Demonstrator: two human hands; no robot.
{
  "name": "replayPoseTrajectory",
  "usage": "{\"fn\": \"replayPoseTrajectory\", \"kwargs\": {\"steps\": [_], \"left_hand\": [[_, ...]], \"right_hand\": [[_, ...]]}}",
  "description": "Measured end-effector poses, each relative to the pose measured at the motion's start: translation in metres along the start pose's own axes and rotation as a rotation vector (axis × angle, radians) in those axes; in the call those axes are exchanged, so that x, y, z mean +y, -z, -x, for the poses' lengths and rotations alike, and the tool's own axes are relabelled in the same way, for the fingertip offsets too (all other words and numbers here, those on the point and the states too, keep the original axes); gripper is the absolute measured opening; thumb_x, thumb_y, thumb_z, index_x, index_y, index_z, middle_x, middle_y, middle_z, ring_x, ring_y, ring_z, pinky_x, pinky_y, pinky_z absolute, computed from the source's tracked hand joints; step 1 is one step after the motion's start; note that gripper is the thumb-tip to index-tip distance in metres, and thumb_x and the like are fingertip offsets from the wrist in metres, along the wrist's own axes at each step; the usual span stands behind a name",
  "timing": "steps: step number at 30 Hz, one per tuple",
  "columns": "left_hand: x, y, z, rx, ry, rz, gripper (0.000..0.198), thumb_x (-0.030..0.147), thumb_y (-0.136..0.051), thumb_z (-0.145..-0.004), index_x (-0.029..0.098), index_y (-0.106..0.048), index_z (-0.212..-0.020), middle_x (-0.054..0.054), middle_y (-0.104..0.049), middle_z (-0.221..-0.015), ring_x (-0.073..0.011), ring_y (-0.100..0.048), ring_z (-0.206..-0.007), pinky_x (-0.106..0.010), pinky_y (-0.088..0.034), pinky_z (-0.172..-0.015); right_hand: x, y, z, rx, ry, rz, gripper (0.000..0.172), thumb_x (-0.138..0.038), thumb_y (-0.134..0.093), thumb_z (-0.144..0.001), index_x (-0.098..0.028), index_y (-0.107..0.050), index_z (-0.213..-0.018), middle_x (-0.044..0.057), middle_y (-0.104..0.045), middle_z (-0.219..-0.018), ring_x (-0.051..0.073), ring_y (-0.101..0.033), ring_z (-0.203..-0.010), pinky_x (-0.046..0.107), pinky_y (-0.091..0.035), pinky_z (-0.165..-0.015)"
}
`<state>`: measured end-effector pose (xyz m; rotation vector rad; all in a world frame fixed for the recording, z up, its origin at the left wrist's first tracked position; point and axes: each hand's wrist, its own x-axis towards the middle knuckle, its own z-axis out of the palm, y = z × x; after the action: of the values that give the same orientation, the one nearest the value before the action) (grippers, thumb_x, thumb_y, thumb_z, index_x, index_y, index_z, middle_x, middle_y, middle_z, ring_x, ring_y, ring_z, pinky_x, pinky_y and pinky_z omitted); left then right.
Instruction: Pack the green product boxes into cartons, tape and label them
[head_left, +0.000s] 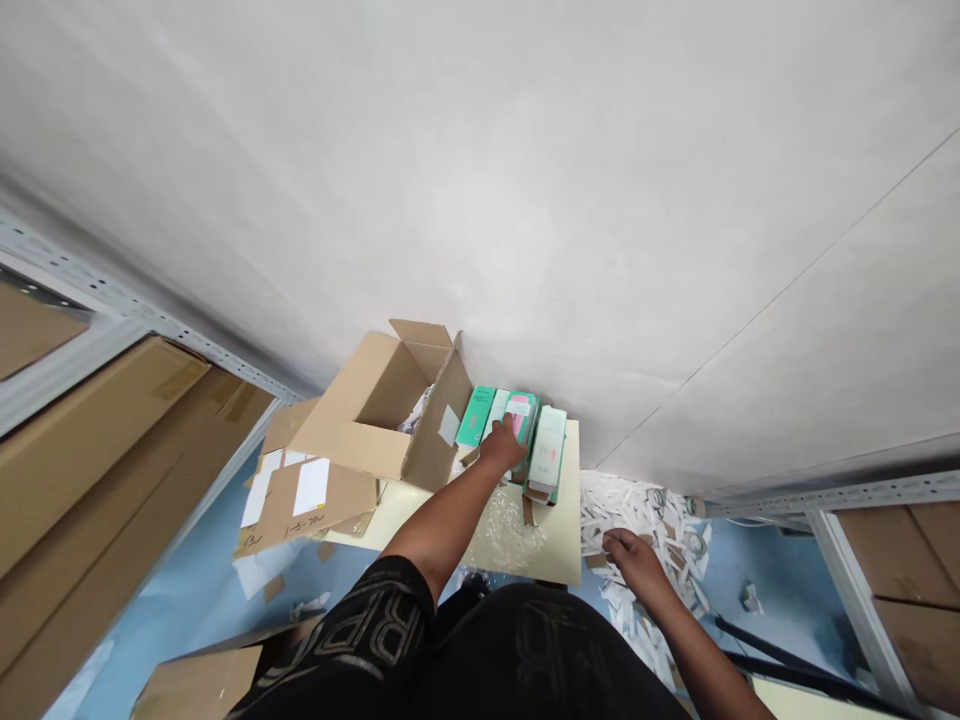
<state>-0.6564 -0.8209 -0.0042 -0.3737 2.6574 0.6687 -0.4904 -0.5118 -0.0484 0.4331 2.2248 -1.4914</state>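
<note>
My left hand (501, 447) reaches forward over a small cream table (566, 555) and rests on a row of green and white product boxes (551, 450) standing against the wall; its fingers curl over one green box with a pink label (523, 408). My right hand (634, 558) hangs lower at the table's right edge, fingers curled, above a heap of white paper scraps (652, 510) on the floor. What it holds, if anything, is not visible. A sheet of bubble wrap (506, 535) lies on the table under my left forearm.
An open cardboard carton (375, 405) sits at the table's left, with flattened labelled cardboard (304, 500) beside it. Metal shelving with large cartons (97, 440) stands left; another shelf (892, 560) right. The blue floor (202, 590) has scattered scraps. A white wall (525, 200) rises ahead.
</note>
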Motion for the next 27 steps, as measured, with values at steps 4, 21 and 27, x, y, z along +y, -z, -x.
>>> {"fn": "replayPoseTrajectory", "kwargs": {"steps": [4,21,27], "left_hand": [[-0.012,0.025,0.016,0.067,0.017,0.294,0.079,0.039,-0.075,-0.078,0.021,-0.038,-0.145,-0.018,-0.060,-0.139,-0.0344,-0.064,-0.122,-0.040,-0.051,-0.096],[-0.036,0.054,0.165,-0.935,-0.159,1.087,0.060,0.042,-0.071,-0.080,0.022,-0.047,-0.131,-0.011,-0.072,-0.112,-0.0236,-0.073,-0.077,-0.034,-0.061,-0.056],[0.019,0.008,0.237,-1.262,-0.215,0.826,0.057,0.038,-0.071,-0.080,0.022,-0.051,-0.131,-0.005,-0.074,-0.093,-0.0213,-0.071,-0.066,-0.035,-0.062,-0.056]], "right_hand": [[0.010,-0.012,0.016,0.033,-0.006,-0.012,0.039,-0.056,-0.062,-0.075,-0.021,-0.075,-0.088,0.004,-0.076,-0.081,0.025,-0.071,-0.077,0.034,-0.053,-0.073],[-0.069,-0.107,0.150,0.694,0.446,0.608,0.075,-0.034,-0.066,-0.086,-0.018,-0.041,-0.154,0.019,-0.046,-0.158,0.038,-0.044,-0.145,0.058,-0.038,-0.118],[-0.059,-0.060,0.225,0.770,0.610,0.919,0.073,-0.016,-0.061,-0.085,-0.017,-0.040,-0.154,0.018,-0.047,-0.158,0.035,-0.035,-0.152,0.060,-0.026,-0.123]]}}
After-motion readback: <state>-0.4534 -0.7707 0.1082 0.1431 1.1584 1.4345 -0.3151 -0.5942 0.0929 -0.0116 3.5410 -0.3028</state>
